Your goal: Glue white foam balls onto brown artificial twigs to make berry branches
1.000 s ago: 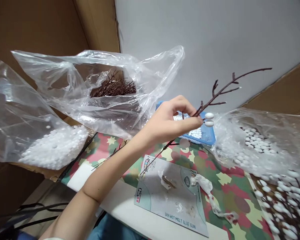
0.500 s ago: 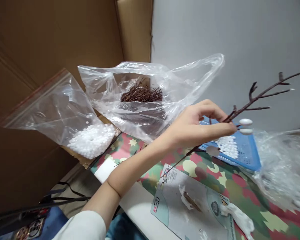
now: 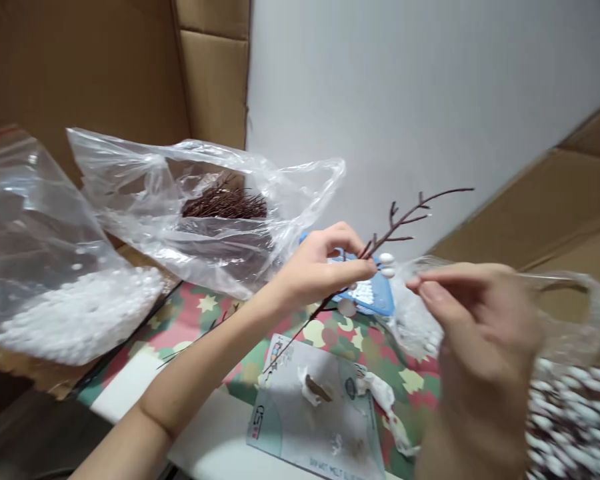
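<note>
My left hand [image 3: 325, 270] pinches a thin brown twig branch [image 3: 410, 213] that slants up to the right, with two white oval buds [image 3: 387, 264] stuck on it just past my fingertips. Coming in from the right, my right hand [image 3: 475, 320] is raised with thumb and fingers pressed together near the buds; what they pinch, if anything, is too small to see. A blue tray of white beads [image 3: 375, 297] lies behind my hands.
A clear bag of brown twigs [image 3: 220, 200] and a bag of white foam beads [image 3: 70, 313] stand at the left. A glue-gun mat [image 3: 320, 407] lies on the camouflage-patterned cloth [image 3: 200, 313]. A bag of finished white-budded branches [image 3: 570, 400] is at the right. Cardboard walls surround.
My right hand has come into view from the right, close to the buds. The view swung back right; my left hand still holds the branch.
</note>
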